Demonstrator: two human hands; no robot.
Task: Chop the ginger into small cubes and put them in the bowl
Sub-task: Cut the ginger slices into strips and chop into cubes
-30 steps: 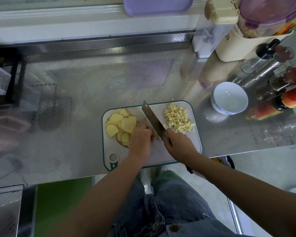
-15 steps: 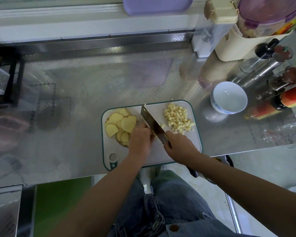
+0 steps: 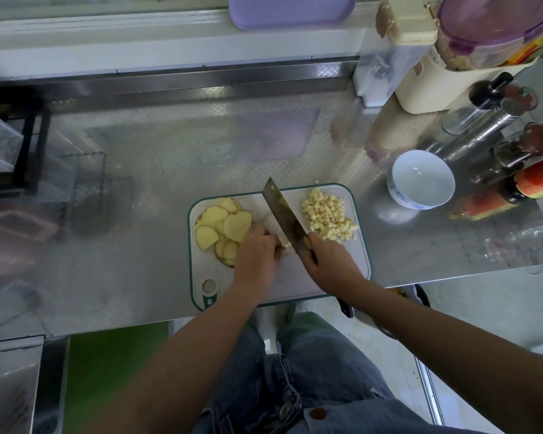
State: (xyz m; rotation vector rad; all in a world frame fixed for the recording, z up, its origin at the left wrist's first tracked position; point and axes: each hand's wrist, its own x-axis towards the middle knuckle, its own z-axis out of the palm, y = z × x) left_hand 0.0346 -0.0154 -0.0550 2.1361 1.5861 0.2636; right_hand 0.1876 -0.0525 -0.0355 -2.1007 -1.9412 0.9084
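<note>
Dicing looks about midway: a fan of uncut ginger slices [image 3: 221, 225] lies on the left of the cutting board [image 3: 201, 264]. Beside them the left hand [image 3: 256, 253], fingers curled, pins a small ginger piece [image 3: 285, 244] against the cleaver [image 3: 282, 214], whose handle the right hand [image 3: 329, 261] wraps firmly. Right of the blade sits the heap of ginger cubes [image 3: 326, 214]; the white bowl [image 3: 420, 180], off the board, holds none. The next move likely calls for a steady downward cut, knuckles clear of the edge. Underneath runs a patterned steel counter [image 3: 170, 158], with bottles [image 3: 483, 120] crowded at far right.
</note>
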